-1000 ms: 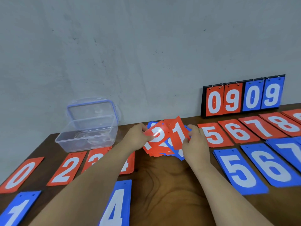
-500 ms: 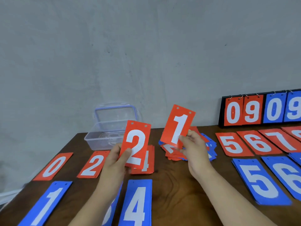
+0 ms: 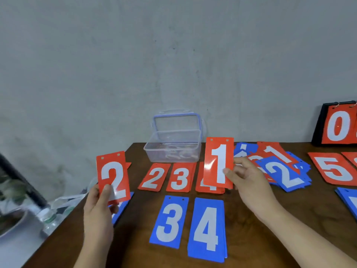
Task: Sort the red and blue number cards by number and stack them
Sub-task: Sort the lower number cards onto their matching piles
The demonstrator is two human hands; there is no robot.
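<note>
Two red cards are held up off the worktop (image 3: 251, 229), one in each hand. The left hand (image 3: 98, 206) grasps the red 2 card (image 3: 113, 178) at its lower edge, thumb on the face and the other fingers (image 3: 114, 208) behind. The right hand (image 3: 249, 182) pinches the red 1 card (image 3: 219, 165) by its right edge. Both cards stand roughly upright, with two punched holes along the top.

Flat on the worktop lie a red row, the red 2 pile (image 3: 154, 176), red 3 pile (image 3: 180, 177) and red 4 pile (image 3: 210, 188), the last partly hidden behind the raised 1. Nearer the person lie the blue 3 pile (image 3: 170, 222) and blue 4 pile (image 3: 206, 229). A mixed heap (image 3: 280, 171) of red and blue cards lies just right of the right hand, unsorted. A clear box (image 3: 173, 147) stands behind the red row. A red 5 (image 3: 334, 169) and a flip scoreboard (image 3: 338, 128) lie further right.

Handling, as judged: the cards look thin, stiff and light, and the glare on their faces suggests a glossy, slippery surface. A pinch at one edge, thumb in front and fingers behind, should hold a card. A card lying flat likely needs one edge slid or lifted first. Piles of such cards may slide apart if nudged.
</note>
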